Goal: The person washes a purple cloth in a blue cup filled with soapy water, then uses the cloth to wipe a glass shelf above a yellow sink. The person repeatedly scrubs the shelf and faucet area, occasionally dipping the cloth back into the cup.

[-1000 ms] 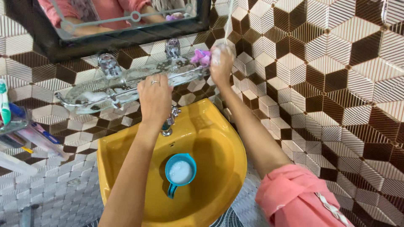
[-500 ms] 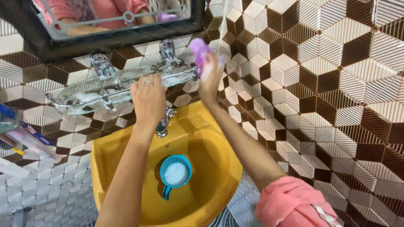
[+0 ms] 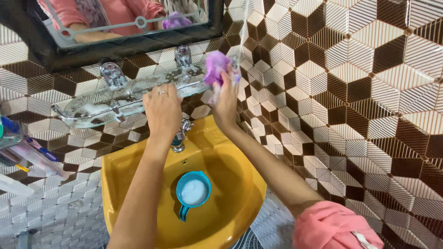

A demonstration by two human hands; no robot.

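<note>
Your right hand (image 3: 224, 99) has swung the soapy purple cloth (image 3: 216, 67) back onto the glass shelf's (image 3: 92, 110) right end, grip bunched tight round it, while your left hand (image 3: 162, 110) stays pressed flat on the front rail, steadying the scrub.

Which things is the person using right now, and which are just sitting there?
In use:
- right hand holding a purple scrubber
- left hand resting on the soapy glass shelf

Just sitting there:
- blue cup of white liquid in the yellow sink
- tap
- mirror
- toothbrush rack
</note>
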